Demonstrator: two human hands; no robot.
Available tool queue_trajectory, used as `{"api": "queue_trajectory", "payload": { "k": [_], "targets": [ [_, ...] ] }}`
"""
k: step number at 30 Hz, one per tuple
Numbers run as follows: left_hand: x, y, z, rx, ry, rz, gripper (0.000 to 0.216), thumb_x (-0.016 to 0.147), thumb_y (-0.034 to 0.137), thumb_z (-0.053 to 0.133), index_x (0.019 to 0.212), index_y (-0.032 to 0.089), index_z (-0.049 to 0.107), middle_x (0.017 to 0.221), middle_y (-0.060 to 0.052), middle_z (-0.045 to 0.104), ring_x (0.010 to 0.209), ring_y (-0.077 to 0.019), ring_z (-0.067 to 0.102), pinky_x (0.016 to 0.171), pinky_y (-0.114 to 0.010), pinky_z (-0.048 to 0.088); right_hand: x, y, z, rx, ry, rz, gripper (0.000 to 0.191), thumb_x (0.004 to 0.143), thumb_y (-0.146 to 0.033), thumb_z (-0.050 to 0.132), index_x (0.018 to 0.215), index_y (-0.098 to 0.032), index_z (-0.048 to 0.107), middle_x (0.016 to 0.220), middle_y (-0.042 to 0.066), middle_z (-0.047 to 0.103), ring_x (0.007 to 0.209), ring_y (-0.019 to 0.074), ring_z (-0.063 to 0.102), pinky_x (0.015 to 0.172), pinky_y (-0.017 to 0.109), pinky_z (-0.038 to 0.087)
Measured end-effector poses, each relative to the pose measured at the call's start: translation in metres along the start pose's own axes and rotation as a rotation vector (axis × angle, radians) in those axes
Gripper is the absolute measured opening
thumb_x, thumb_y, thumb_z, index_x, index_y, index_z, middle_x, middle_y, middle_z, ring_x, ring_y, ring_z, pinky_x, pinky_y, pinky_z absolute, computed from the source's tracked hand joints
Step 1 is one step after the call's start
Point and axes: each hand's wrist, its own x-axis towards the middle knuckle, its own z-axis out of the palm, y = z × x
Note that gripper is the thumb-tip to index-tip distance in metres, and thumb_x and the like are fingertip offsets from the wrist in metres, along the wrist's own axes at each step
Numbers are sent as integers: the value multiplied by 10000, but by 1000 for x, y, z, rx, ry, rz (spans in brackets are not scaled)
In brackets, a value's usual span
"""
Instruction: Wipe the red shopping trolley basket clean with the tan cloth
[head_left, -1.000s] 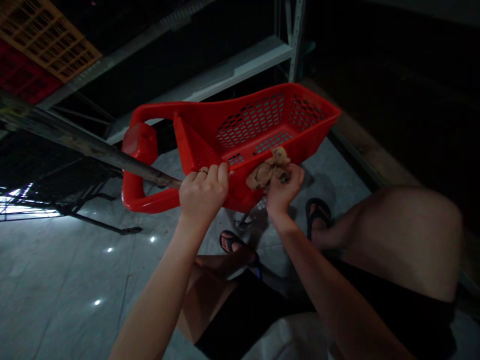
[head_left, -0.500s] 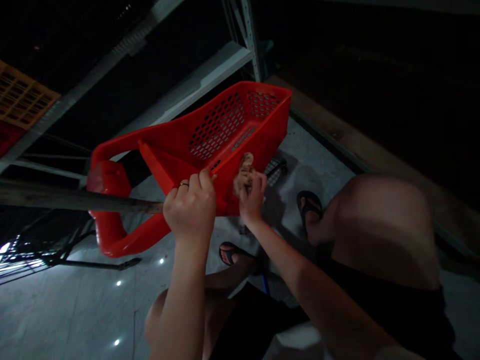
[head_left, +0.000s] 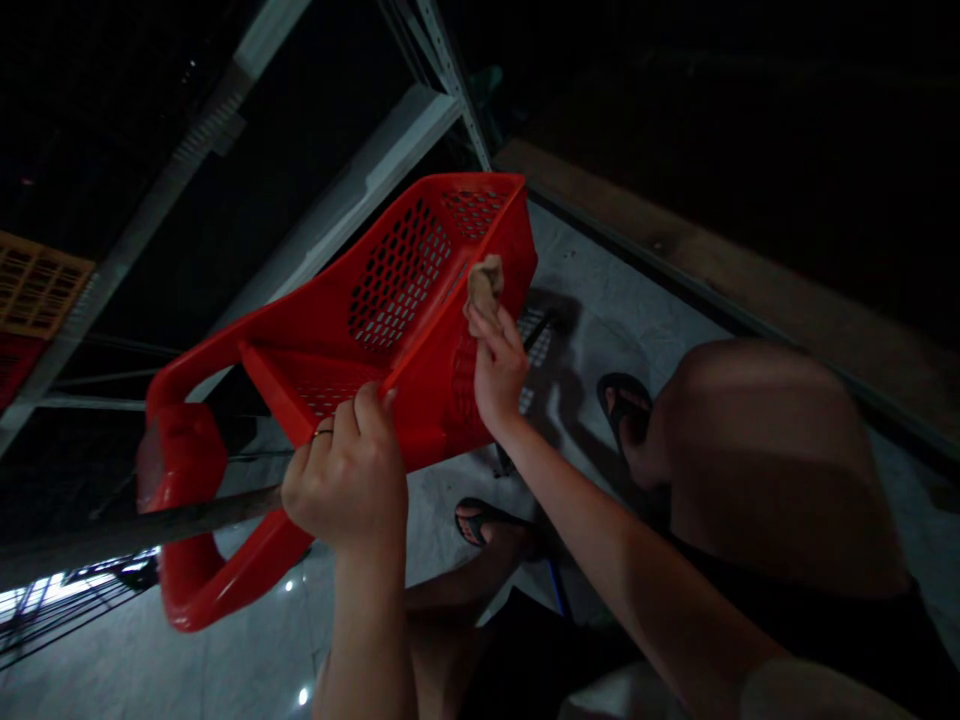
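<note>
The step in hand looks like wiping the outer side of the red shopping cart (head_left: 427, 410), which stands on the floor (head_left: 592, 270) beside a metal rack (head_left: 405, 150). The left hand (head_left: 349, 470) has its fingers clamped over the cart's near rim; the right hand (head_left: 499, 375) pinches a crumpled brown rag (head_left: 486, 285) against the side wall. A further stroke would call for a steady left hold and flat, even pressure.
</note>
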Motion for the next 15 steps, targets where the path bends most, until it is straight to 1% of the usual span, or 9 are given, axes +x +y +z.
{"api": "queue_trajectory", "payload": {
  "k": [2,4,6,7,9,12,13,14,15],
  "targets": [
    [-1,-4,4,21,34,34,238,1061,325,506,1078,192,702,731,-87,690,581,-205,505,562,-339,205,-54,-1,-7,-33,-63,48,505,927,-99,456,1298,-322,716,1348,68,642,1305,186,613,1153,427,506],
    [-2,-8,7,26,63,61,219,1054,325,512,1123,209,684,733,-76,687,571,-198,483,561,-334,189,-97,1,-16,-37,-112,81,524,886,-85,509,1293,-349,709,1307,70,648,1262,218,639,1085,449,560],
    [-4,-12,9,34,56,54,220,1052,331,509,1144,220,676,737,-68,685,564,-189,464,564,-330,179,-117,2,-22,-10,-156,93,511,857,-73,532,1243,-351,716,1273,68,659,1217,239,662,1024,456,593],
    [-5,-14,9,38,39,44,226,1052,338,508,1144,220,677,739,-68,684,558,-184,454,565,-329,176,-116,1,-23,15,-163,96,482,854,-70,532,1207,-338,720,1241,66,670,1187,239,672,999,448,600],
    [-7,-16,9,47,-3,19,244,1053,350,502,1143,212,683,746,-77,687,552,-182,444,569,-332,171,-93,-1,-19,66,-131,94,400,872,-75,527,1143,-302,714,1167,55,691,1133,220,679,979,421,596],
    [-10,-18,7,46,-14,12,271,1060,356,476,1142,208,688,744,-85,687,548,-188,435,569,-332,175,-21,-6,2,103,-19,50,295,924,-100,524,1099,-284,673,1162,29,709,1168,190,646,1074,423,532],
    [-10,-17,7,32,-13,1,280,1064,358,465,1136,210,692,742,-85,685,551,-192,440,568,-331,179,4,-7,11,102,12,24,293,929,-94,516,1097,-284,662,1177,25,706,1189,186,636,1101,431,511],
    [-10,-16,7,3,-15,-21,291,1066,363,458,1122,211,699,734,-82,679,553,-195,446,567,-329,183,26,-8,20,93,12,4,313,930,-81,506,1123,-282,648,1212,30,693,1212,186,626,1117,439,496],
    [-9,-14,7,-33,-23,-55,302,1067,371,455,1105,210,707,727,-81,673,556,-198,457,567,-327,186,42,-9,27,73,16,-8,332,925,-70,499,1145,-280,635,1239,36,678,1232,189,617,1130,450,484]
  ]
}}
